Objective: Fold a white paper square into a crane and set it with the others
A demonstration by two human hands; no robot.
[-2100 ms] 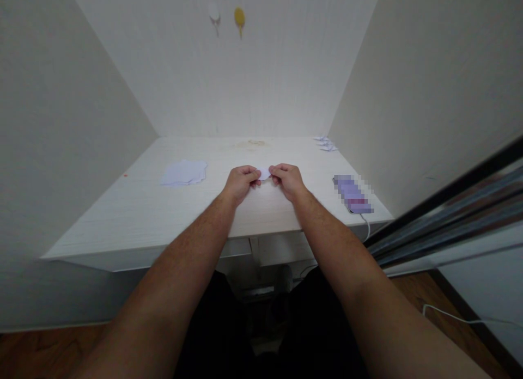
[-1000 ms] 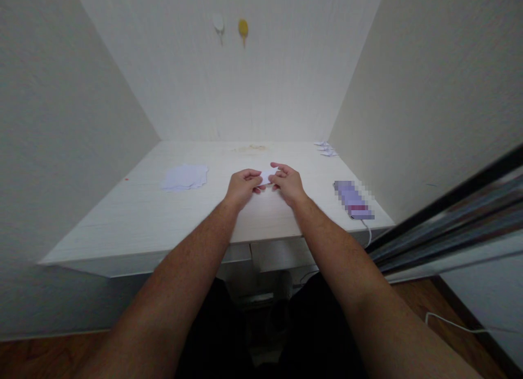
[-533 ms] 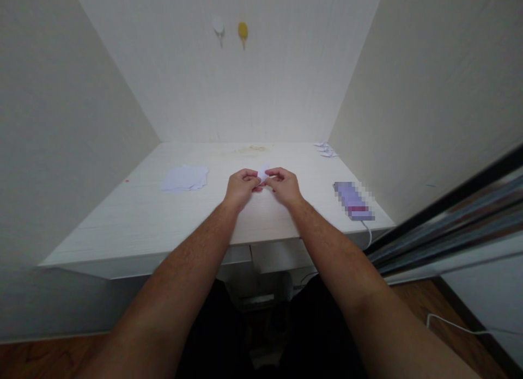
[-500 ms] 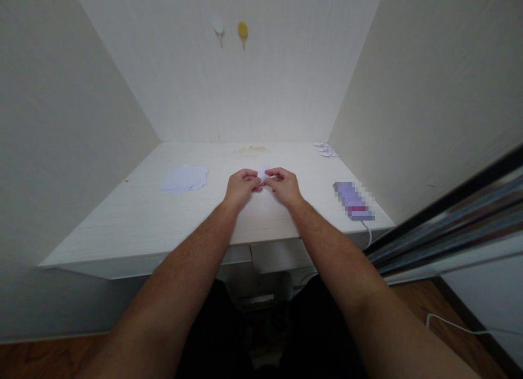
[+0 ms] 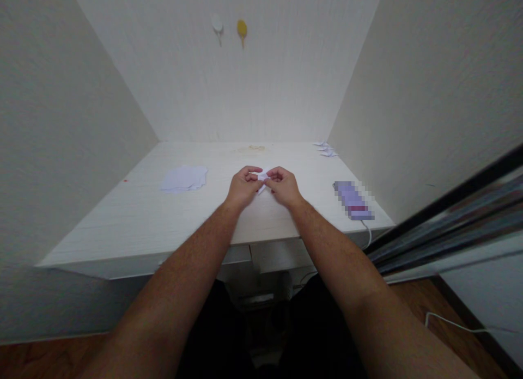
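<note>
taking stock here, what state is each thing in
left grip, pinching small paper
right grip, pinching small paper
small paper, folded
paper stack, flat, edges uneven
folded papers, clustered at far right
phone, lying flat, pixelated, cable at near end
yellow hook, on back wall
white hook, on back wall

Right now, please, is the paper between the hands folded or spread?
Folded: the paper shows angled, pointed edges between left hand and right hand.

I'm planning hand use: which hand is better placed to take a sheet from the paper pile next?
Probably the left hand: the paper pile lies on its side of the desk, and the right hand would have to reach past it. Both hands hold the small paper.
</note>
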